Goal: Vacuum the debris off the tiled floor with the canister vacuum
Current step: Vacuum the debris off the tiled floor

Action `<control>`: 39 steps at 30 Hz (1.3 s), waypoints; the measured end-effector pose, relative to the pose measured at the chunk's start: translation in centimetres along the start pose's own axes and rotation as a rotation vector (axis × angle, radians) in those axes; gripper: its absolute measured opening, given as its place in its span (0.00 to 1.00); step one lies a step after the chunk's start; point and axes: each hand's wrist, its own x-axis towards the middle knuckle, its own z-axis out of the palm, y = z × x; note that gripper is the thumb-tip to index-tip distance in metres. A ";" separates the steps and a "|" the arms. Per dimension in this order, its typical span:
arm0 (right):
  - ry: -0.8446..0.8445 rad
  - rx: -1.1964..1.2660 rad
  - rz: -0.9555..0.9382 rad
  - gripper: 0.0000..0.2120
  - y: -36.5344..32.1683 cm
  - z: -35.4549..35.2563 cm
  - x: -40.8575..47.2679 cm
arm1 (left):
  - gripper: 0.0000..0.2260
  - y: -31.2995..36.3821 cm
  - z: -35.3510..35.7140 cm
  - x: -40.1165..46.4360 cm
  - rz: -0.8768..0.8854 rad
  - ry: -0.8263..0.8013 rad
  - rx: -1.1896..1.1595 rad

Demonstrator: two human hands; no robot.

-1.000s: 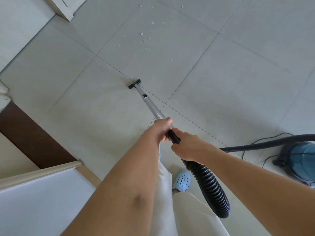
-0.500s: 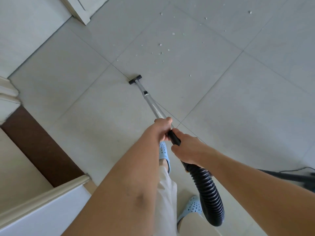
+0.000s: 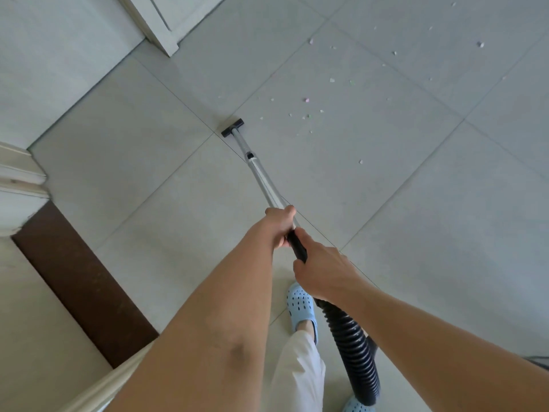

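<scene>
1. My left hand grips the top of the metal wand, fingers wrapped tight round the tube.
2. My right hand grips the black handle just behind it, fingers curled under and mostly hidden from view.
3. The ribbed black hose runs back from my right hand, past my leg, out the bottom of frame; the canister itself is not in view.
4. The black floor nozzle sits flat on the tiled floor, right by a grout crossing.
5. The debris lies ahead and to the right of the nozzle: small pale, pink and green bits, the nearest ones just beside it, more scattered far up right, one stray crumb off beside the wand.
6. Step, as I judge it: lining up to sweep right into the crumb patch; most of the mess is not picked up yet.
7. Risk: the nozzle is narrow, so one pass likely misses bits, and the stray crumb near the wand is easy to skip.
8. Risk: pushing fast could scatter light crumbs instead of sucking them up.
9. Risk: the hose loops close to my blue clogs, so a step could snag it or trip me.
10. Risk: a white door frame corner stands up left and a skirting at left; a wide swing that way could knock them.
</scene>
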 end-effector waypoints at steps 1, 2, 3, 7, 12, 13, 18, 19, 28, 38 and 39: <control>0.000 0.005 -0.003 0.32 -0.7 -0.4 1.0 | 0.25 1.0 -0.6 0.7 0.005 0.008 0.007; 0.003 0.010 -0.007 0.31 -1.3 -0.8 1.9 | 0.25 1.9 -1.1 1.2 0.012 0.018 0.018; 0.007 0.012 -0.011 0.31 -1.9 -1.2 2.8 | 0.26 2.9 -1.6 1.8 0.021 0.029 0.033; 0.020 0.004 -0.019 0.30 -4.0 -2.5 6.5 | 0.24 6.4 -3.1 4.1 0.034 0.053 0.037; 0.030 0.008 -0.031 0.30 -5.9 -4.1 10.5 | 0.23 10.2 -4.5 6.3 0.054 0.055 0.031; 0.031 0.016 -0.032 0.31 -6.2 -4.4 11.2 | 0.21 10.9 -4.8 6.5 0.060 0.059 0.034; 0.020 0.083 -0.052 0.29 -8.0 -6.3 13.9 | 0.09 14.2 -5.8 7.0 0.103 0.085 0.127; 0.012 0.098 -0.057 0.29 -8.3 -6.7 14.4 | 0.08 14.8 -6.0 7.0 0.115 0.091 0.147; -0.082 0.201 -0.043 0.32 -11.6 -7.9 17.0 | 0.06 17.2 -8.4 6.5 0.156 0.117 0.134; -0.098 0.143 -0.055 0.29 -10.1 -6.2 13.3 | 0.11 13.6 -8.0 4.8 0.100 0.104 0.071; -0.088 0.127 -0.053 0.29 -9.6 -6.1 12.7 | 0.10 13.2 -7.5 4.4 0.096 0.097 0.068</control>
